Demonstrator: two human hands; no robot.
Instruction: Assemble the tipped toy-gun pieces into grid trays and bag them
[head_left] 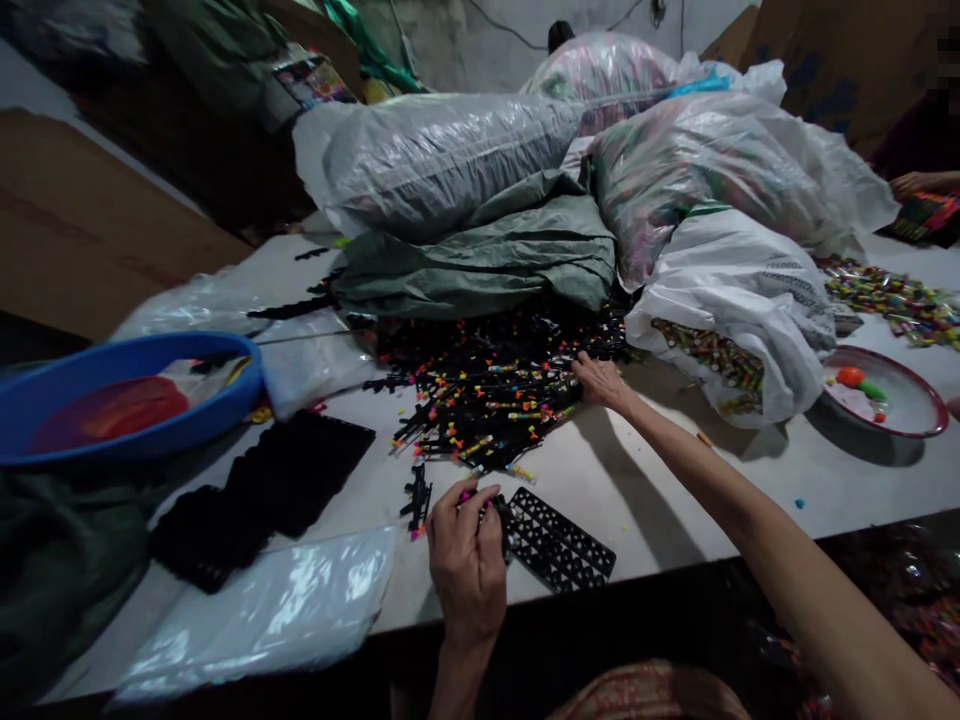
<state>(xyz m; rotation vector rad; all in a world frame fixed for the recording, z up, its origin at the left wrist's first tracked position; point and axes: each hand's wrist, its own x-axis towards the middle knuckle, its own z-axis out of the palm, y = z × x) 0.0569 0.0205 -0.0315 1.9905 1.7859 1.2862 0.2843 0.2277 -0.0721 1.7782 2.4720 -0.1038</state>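
My left hand [469,560] is near the table's front edge, its fingers curled round black toy guns with pink bits showing between them. Just right of it lies a black perforated plastic panel [566,545], partly hidden behind the hand. A single toy gun [417,495] rests to its left. My right hand [600,380] reaches out to the right edge of a heap of black toy guns [487,400] with orange, yellow and pink parts. The fingers of that hand are bent in at the heap; what they grip is too small to make out.
Dark flat panels [315,470] lie stacked on the left, with clear plastic bags [262,610] in front and a blue basin [135,400] beyond. Full sacks [465,160] stand behind the heap. A white bag [735,290] and a red-rimmed bowl [885,395] are rightward. Another person's arm [926,183] shows far right.
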